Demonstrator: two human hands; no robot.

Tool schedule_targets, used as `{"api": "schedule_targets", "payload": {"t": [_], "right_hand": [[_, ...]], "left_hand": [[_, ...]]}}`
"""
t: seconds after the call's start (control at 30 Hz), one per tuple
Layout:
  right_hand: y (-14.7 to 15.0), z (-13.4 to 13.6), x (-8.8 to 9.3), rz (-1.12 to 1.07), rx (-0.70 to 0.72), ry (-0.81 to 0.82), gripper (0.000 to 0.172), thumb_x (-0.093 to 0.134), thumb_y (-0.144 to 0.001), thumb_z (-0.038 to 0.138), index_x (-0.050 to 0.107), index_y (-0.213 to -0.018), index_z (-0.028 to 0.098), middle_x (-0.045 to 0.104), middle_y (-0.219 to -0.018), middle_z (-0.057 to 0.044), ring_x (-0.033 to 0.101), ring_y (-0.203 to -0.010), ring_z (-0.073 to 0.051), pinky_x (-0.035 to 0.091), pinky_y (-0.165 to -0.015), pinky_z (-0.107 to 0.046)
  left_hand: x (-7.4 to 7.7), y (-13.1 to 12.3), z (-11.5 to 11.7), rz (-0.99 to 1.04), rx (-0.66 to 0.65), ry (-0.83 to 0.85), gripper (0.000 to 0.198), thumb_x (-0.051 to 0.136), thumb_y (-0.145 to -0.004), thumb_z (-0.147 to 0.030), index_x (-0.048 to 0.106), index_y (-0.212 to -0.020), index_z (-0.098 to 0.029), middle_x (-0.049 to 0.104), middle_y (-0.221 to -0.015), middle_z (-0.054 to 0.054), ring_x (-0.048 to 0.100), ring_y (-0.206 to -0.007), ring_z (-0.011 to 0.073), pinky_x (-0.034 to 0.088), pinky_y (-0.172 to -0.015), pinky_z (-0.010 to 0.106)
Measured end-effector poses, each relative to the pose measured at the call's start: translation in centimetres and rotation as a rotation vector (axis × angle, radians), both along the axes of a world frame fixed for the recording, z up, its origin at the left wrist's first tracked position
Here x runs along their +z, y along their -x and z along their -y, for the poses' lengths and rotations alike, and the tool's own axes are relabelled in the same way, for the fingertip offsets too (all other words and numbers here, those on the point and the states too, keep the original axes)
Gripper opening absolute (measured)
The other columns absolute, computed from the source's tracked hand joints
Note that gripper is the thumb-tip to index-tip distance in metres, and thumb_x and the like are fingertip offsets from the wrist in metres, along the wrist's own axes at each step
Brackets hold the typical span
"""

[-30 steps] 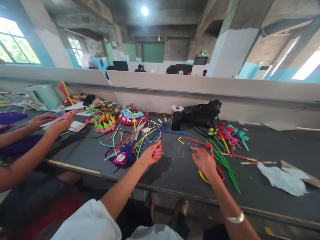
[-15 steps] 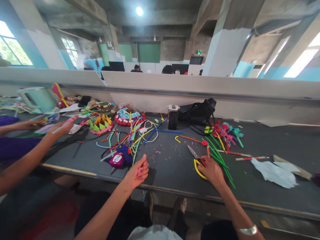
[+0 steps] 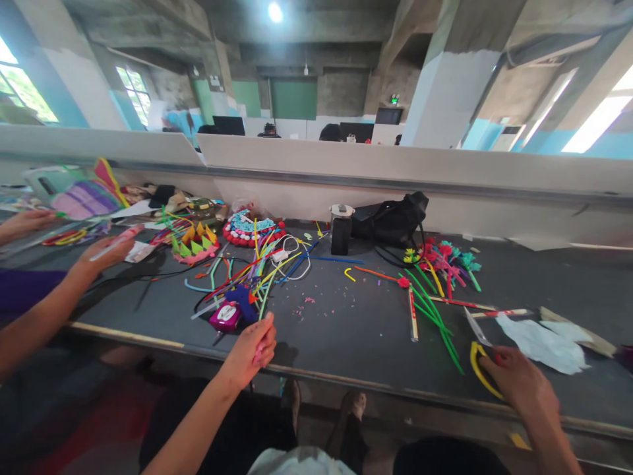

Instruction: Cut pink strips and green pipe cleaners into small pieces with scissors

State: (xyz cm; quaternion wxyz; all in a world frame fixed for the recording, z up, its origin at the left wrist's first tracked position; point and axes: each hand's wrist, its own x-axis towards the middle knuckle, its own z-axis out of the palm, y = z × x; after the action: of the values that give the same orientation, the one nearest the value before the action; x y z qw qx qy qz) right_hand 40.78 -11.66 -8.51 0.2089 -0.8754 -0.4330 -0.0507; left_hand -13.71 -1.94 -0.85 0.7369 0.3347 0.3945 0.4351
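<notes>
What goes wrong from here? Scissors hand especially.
1. Right hand grips yellow-handled scissors at the front edge of the grey table, blade pointing toward the white paper scrap: it might snag it, or the scissors might slip off.
2. Left hand pinches a small pink piece at that edge; it may drop to the floor.

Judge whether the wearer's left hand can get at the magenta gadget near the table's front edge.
Probably yes: the left hand sits right beside the magenta gadget, nothing between them, though it is pinching a small pink piece.
</notes>
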Motion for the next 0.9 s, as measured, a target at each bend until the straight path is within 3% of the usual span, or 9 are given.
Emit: {"api": "schedule_targets", "payload": {"t": [0.1, 0.17, 0.3, 0.43, 0.53, 0.63, 0.73, 0.83, 0.9], "right_hand": [[0.5, 0.1, 0.3, 0.125, -0.028, 0.144, 0.043, 0.051, -0.075, 0.049, 0.071, -0.102, 0.022, 0.069, -0.084, -0.017, 0.067, -0.073, -0.036, 0.049, -0.056, -0.043], [3.2, -1.3, 1.3, 0.256, -0.028, 0.081, 0.048, 0.045, -0.079, 0.044, 0.069, -0.109, 0.016, 0.067, -0.096, -0.022, 0.065, -0.089, -0.040, 0.049, -0.069, -0.050], [11.4, -7.6, 2.5, 0.149, 0.426, -0.082, 0.064, 0.030, -0.091, 0.047, 0.044, -0.136, 0.004, 0.058, -0.126, -0.023, 0.054, -0.119, -0.032, 0.042, -0.097, -0.047], [17.2, -15.3, 1.4, 0.112, 0.511, -0.009, 0.078, 0.032, -0.091, 0.056, 0.033, -0.141, -0.003, 0.042, -0.142, -0.027, 0.039, -0.133, -0.032, 0.032, -0.106, -0.046], [18.9, -18.4, 0.8, 0.084, 0.539, 0.057, 0.087, 0.029, -0.090, 0.061, 0.031, -0.140, -0.010, 0.036, -0.142, -0.034, 0.031, -0.136, -0.039, 0.025, -0.108, -0.055], [20.2, -17.2, 0.8, 0.088, 0.706, 0.113, 0.087, 0.027, -0.090, 0.065, 0.033, -0.142, -0.005, 0.033, -0.146, -0.030, 0.024, -0.140, -0.037, 0.018, -0.111, -0.055], [22.1, -13.2, 1.1, 0.115, 0.976, 0.162, 0.086, 0.034, -0.087, 0.068, 0.035, -0.144, 0.004, 0.032, -0.150, -0.021, 0.023, -0.142, -0.030, 0.017, -0.115, -0.046], [23.6, -11.0, 1.8, 0.126, 1.253, 0.179, 0.079, 0.033, -0.091, 0.064, 0.020, -0.151, 0.015, 0.022, -0.156, -0.010, 0.017, -0.144, -0.021, 0.017, -0.117, -0.037], [24.0, -12.1, 2.4, 0.111, 1.173, 0.174, 0.080, 0.028, -0.093, 0.063, 0.019, -0.151, 0.010, 0.019, -0.156, -0.015, 0.014, -0.145, -0.024, 0.017, -0.116, -0.043]], "left_hand": [[0.0, 0.2, -0.4, -0.022, 0.026, -0.011, 0.051, 0.063, -0.078, -0.055, 0.041, -0.054, -0.016, 0.027, -0.039, -0.010, 0.018, -0.029, 0.0004, 0.015, -0.032, 0.016], [-0.2, 0.3, -0.5, -0.045, 0.033, -0.023, 0.053, 0.062, -0.079, -0.056, 0.040, -0.053, -0.016, 0.027, -0.038, -0.010, 0.019, -0.029, 0.0007, 0.015, -0.032, 0.016], [-1.1, -0.1, -0.4, -0.110, 0.037, -0.066, 0.054, 0.059, -0.081, -0.056, 0.036, -0.051, -0.018, 0.026, -0.034, -0.009, 0.020, -0.028, 0.0018, 0.016, -0.034, 0.018], [-1.7, -0.5, -0.2, -0.157, 0.041, -0.103, 0.054, 0.059, -0.080, -0.058, 0.036, -0.051, -0.018, 0.027, -0.034, -0.009, 0.019, -0.027, 0.0022, 0.013, -0.034, 0.018], [-1.5, -0.3, 0.2, -0.165, 0.026, -0.089, 0.055, 0.059, -0.078, -0.060, 0.036, -0.051, -0.019, 0.026, -0.034, -0.009, 0.019, -0.028, 0.0022, 0.011, -0.034, 0.019], [-1.4, 0.0, 0.4, -0.148, 0.007, -0.096, 0.056, 0.059, -0.079, -0.060, 0.035, -0.050, -0.019, 0.025, -0.034, -0.010, 0.018, -0.028, 0.0021, 0.011, -0.035, 0.019], [-1.5, 0.2, 0.4, -0.121, -0.010, -0.104, 0.055, 0.058, -0.080, -0.059, 0.034, -0.050, -0.019, 0.024, -0.034, -0.010, 0.017, -0.029, 0.0021, 0.011, -0.036, 0.019], [-1.7, 0.4, 0.2, -0.110, -0.026, -0.107, 0.054, 0.057, -0.082, -0.058, 0.034, -0.051, -0.019, 0.023, -0.035, -0.010, 0.016, -0.029, 0.0024, 0.011, -0.036, 0.019], [-1.7, 0.4, 0.2, -0.104, -0.032, -0.107, 0.054, 0.056, -0.082, -0.057, 0.034, -0.051, -0.019, 0.022, -0.035, -0.010, 0.015, -0.030, 0.0024, 0.011, -0.036, 0.019]]}}
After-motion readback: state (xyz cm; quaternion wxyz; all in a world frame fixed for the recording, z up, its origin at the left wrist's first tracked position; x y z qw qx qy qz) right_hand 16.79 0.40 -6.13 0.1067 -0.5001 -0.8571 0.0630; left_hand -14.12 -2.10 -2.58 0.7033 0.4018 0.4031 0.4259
